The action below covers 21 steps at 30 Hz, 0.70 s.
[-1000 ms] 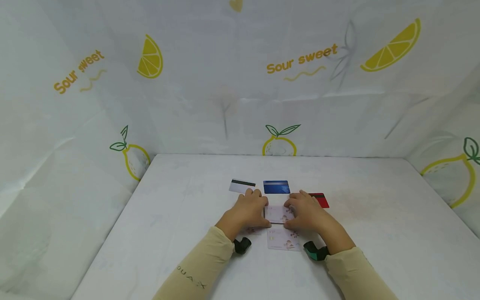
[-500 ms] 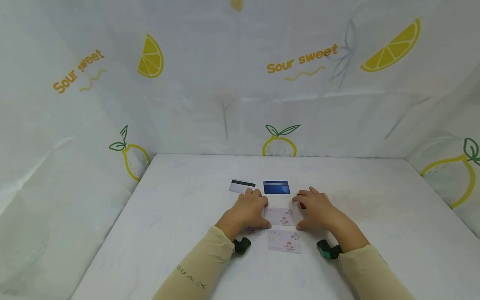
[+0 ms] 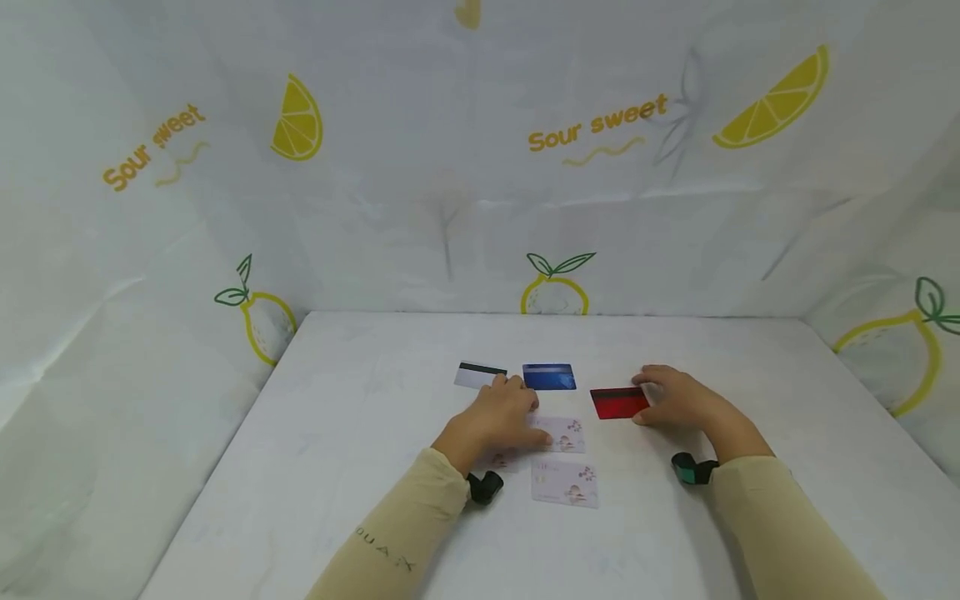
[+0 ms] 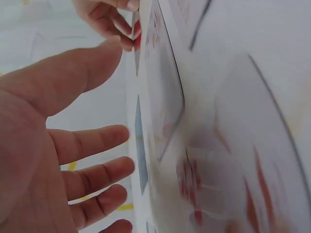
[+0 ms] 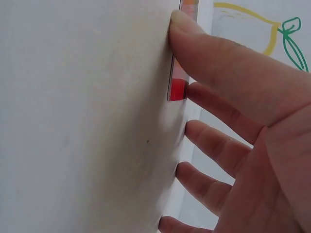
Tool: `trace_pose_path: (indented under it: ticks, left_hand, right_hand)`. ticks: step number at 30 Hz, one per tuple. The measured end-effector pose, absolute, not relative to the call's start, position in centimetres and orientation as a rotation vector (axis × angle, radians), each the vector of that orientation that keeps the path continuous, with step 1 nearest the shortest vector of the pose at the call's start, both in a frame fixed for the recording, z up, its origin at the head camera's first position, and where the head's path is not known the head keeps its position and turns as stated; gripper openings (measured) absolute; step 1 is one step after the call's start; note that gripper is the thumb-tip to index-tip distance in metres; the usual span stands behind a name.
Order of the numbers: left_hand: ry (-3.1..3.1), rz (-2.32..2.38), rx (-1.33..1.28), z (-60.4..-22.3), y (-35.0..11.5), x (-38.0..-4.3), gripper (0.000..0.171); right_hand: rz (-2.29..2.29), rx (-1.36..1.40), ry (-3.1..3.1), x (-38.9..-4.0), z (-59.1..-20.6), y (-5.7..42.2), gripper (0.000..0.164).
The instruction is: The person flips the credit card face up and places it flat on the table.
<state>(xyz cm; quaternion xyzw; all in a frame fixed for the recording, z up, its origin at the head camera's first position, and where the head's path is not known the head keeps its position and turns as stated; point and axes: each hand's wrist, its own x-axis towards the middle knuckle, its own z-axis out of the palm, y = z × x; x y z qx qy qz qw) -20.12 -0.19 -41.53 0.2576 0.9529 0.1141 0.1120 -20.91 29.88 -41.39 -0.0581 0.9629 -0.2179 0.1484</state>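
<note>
At left, a striped white card [image 3: 470,379] lay beyond the left hand [image 3: 491,423], whose loose, spread fingers held nothing, partly covering a pink card [image 3: 501,461]. Next came a blue card [image 3: 549,379], with 2 more pink cards [image 3: 565,485] nearer. Rightmost, the right hand [image 3: 686,402] pinched the red card [image 3: 613,406] by its right end on the tabletop [image 3: 360,500]. Apparently this step was aligning it; the next move seemed to call for a level slide, then release.
</note>
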Motion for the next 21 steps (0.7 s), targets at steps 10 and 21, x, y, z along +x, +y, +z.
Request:
trace_pose_path:
  ticks: [10, 21]
  left_hand:
    - [2.845, 0.22, 0.866, -41.6, 6.0, -21.6, 0.063]
    - [2.821, 0.118, 0.881, -41.7, 9.9, -21.2, 0.042]
  right_hand:
    - [-0.773, -0.112, 2.74, -19.7, -42.0, 29.9, 0.052]
    - [-0.928, -0.141, 2.747, -18.5, -43.1, 30.2, 0.061]
